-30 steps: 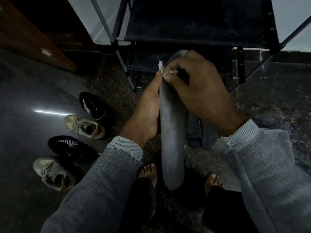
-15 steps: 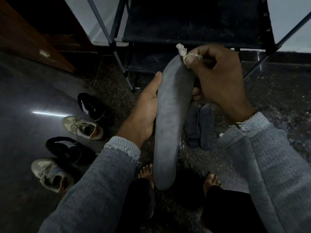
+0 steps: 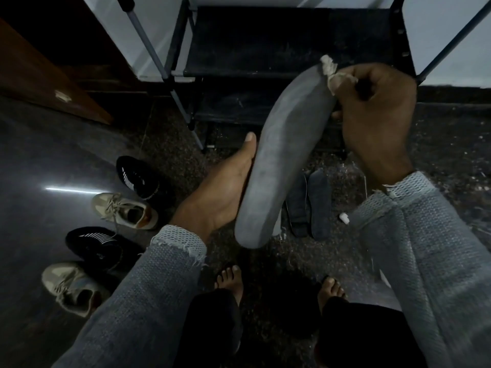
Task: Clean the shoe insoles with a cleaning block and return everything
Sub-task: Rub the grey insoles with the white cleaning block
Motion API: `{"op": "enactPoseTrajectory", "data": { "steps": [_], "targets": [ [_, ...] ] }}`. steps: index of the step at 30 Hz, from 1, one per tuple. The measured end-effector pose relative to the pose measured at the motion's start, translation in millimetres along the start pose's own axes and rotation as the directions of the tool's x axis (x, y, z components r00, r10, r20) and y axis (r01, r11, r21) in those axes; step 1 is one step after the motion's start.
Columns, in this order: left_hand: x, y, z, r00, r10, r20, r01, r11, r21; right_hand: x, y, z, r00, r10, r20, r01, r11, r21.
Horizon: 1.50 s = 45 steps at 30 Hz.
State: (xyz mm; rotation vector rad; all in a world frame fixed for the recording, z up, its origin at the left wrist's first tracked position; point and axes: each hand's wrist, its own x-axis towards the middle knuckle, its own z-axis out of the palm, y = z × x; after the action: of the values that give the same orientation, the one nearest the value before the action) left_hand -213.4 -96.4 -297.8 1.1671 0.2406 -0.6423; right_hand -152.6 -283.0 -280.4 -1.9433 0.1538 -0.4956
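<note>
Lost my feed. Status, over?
Left hand cradles grey insole. Right hand pinches worn cleaning block at its far tip. Nothing blocking.

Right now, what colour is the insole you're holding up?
Grey, plain with no pattern; the insole shows in the head view.

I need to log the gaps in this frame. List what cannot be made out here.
- Cleaning block, head view: mostly hidden in the right hand; only a pale worn end shows.
- Left hand: its fingers lie behind the held insole.
- Insoles on the floor: partly covered by the held one, dim.
</note>
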Motion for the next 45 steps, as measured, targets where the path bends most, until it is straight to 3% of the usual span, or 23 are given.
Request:
{"op": "enactPoseTrajectory", "data": {
  "steps": [4,9,13,19,25,29,34,39,45],
  "targets": [
    [1,-7,-4,0.997,0.067,-0.041,-0.061,0.989,0.132,8,11,-13,0.998,-0.016,-0.069,0.012,0.998,-0.055],
    [3,-14,-11,0.985,0.164,-0.048,-0.141,0.938,0.316,8,21,-12,0.999,-0.004,-0.034,0.003,0.999,-0.033],
    [8,-18,-15,0.975,0.195,-0.107,-0.149,0.930,0.336,4,23,-5,0.998,0.036,0.061,-0.038,0.999,0.038],
    [16,-21,-21,0.921,0.252,-0.296,-0.178,0.950,0.256,-26,19,18,0.941,0.179,0.286,-0.226,0.964,0.138],
    [23,-33,-34,0.865,0.196,-0.461,-0.124,0.975,0.182,-60,29,45,0.828,0.190,0.527,-0.243,0.969,0.033],
    [32,-43,-45,0.848,0.138,-0.512,-0.072,0.987,0.147,-64,39,60,0.824,0.218,0.523,-0.243,0.970,-0.022],
    [40,-51,-55,0.908,0.024,-0.419,0.013,0.996,0.086,-58,61,66,0.806,0.303,0.508,-0.345,0.939,-0.013],
    [52,-69,-70,0.917,0.009,-0.399,0.066,0.982,0.175,-58,91,76,0.755,0.365,0.544,-0.389,0.918,-0.076],
    [86,-100,-99,0.877,-0.007,-0.480,0.144,0.958,0.249,-71,140,107,0.705,0.458,0.542,-0.454,0.878,-0.152]
  ]
}}
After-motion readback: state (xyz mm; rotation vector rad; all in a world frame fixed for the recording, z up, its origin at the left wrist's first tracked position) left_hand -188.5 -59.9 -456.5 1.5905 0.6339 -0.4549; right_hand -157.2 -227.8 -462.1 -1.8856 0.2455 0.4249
